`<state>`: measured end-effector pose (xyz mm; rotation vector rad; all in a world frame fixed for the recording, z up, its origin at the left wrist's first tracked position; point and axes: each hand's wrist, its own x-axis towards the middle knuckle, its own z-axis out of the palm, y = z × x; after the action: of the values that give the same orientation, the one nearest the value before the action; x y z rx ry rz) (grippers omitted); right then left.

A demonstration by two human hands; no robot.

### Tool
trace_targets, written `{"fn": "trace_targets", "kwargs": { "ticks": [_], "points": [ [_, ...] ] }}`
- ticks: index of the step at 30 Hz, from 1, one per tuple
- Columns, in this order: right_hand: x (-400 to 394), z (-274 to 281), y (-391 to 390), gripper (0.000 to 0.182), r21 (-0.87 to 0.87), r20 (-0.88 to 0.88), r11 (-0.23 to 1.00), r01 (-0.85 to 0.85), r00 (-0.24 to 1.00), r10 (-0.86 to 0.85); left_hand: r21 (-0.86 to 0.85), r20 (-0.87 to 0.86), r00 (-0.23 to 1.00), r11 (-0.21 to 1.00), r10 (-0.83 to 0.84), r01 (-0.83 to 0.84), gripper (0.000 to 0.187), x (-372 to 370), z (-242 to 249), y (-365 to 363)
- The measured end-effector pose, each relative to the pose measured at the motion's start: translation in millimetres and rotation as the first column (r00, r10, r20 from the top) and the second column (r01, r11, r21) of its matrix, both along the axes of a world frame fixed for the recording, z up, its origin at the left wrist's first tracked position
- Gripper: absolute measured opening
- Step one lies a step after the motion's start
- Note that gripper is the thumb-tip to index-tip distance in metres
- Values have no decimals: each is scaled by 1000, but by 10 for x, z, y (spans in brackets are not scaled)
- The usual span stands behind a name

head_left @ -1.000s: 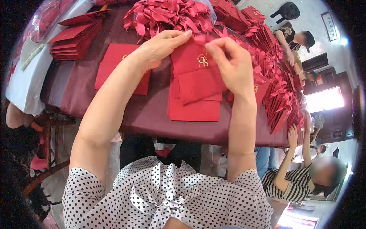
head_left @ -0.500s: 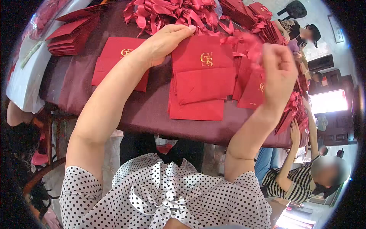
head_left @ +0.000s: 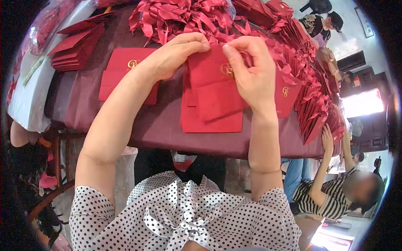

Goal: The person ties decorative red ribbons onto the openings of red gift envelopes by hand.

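At the top edge of a flat red paper bag with a gold monogram, both hands are close together. My left hand pinches near the middle of that edge, thumb and fingers closed. To its right, my right hand is closed with curled fingers and thumb at the same edge; its fingertips partly hide what lies between them. The right hand covers part of the monogram. Under this bag lies a stack of flat red bags. Left of it, partly behind my left forearm, is another monogrammed red bag.
A heap of red ribbons lies at the table's far side. Folded red bags stand at the left. Ribboned bags line the right edge, where a co-worker's hand rests. A dark red cloth covers the table.
My right hand has come left and down from the ribboned bags at the right to the top edge of the middle bag, close to my left hand. The left hand has shifted slightly left and down.
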<state>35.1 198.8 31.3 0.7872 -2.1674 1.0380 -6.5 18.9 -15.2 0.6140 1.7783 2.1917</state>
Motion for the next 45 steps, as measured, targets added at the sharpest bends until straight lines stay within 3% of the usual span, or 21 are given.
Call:
{"fn": "trace_targets", "kwargs": {
  "ticks": [4, 7, 11, 13, 19, 22, 27, 29, 31, 34, 36, 37, 39, 40, 42, 44, 45],
  "points": [
    [-68, -109, 2, 12, 14, 78, 1000, -21, 997, 19, -64, -146, 987, 996, -71, 63, 22, -29, -52, -10],
    [-69, -97, 2, 14, 77, 85, 997, -27, 996, 20, -57, -141, 990, 998, -1, -8, 28, 22, -49, 4],
    [-27, -80, 0, 14, 94, 177, 996, 0, 984, -17, -58, -170, 985, 998, 3, -13, 29, -12, -98, 39],
    [-28, -77, 12, 15, 105, 176, 994, -2, 984, -17, -138, -302, 953, 989, 10, -54, 29, -15, -109, 49],
    [-8, -69, 6, 15, 114, 252, 993, 23, 966, -51, -267, -488, 873, 950, 12, -162, 22, -66, -117, 36],
    [3, -71, -1, 13, 151, 237, 988, 28, 969, -64, -206, -621, 782, 953, 47, -221, 19, -69, -147, 55],
    [42, -169, -106, 15, 341, -104, 926, 162, 985, -135, -159, -769, 634, 940, 74, -302, 16, -66, -130, 98],
    [17, -143, -88, 16, 245, -116, 967, 66, 992, -39, -164, -818, 570, 918, 79, -362, 15, -29, -18, 43],
    [-15, -109, -34, 19, 130, -64, 986, -102, 992, 111, -200, -839, 545, 923, 13, -330, 15, 9, 53, 27],
    [-31, -145, -5, 18, 166, 38, 977, -137, 990, 132, -300, -836, 545, 885, -64, -356, 18, 29, 63, -19],
    [15, -111, -16, 17, 203, 80, 973, -108, 992, 94, -333, -740, 669, 903, -71, -272, 20, 45, 106, -95],
    [41, -74, -24, 18, 198, 114, 972, -127, 988, 106, -352, -582, 809, 922, -84, -158, 21, 36, 182, -168],
    [92, -44, -48, 19, 198, 149, 969, -149, 981, 120, -252, -610, 789, 962, -74, -104, 21, 0, 160, -172],
    [119, -38, -76, 20, 155, 203, 977, -144, 973, 112, -338, -702, 688, 936, -184, -95, 20, -25, 170, -248],
    [134, -40, -111, 22, 120, 256, 981, -150, 960, 115, -505, -562, 738, 861, -375, 53, 20, -67, 169, -351],
    [134, -76, -111, 25, 160, 261, 964, -212, 951, 166, -521, -598, 706, 853, -379, 17, 20, -68, 152, -407],
    [159, -54, -124, 24, 180, 272, 963, -199, 951, 146, -552, -551, 715, 831, -430, 74, 20, -54, 189, -417]
  ]
}}
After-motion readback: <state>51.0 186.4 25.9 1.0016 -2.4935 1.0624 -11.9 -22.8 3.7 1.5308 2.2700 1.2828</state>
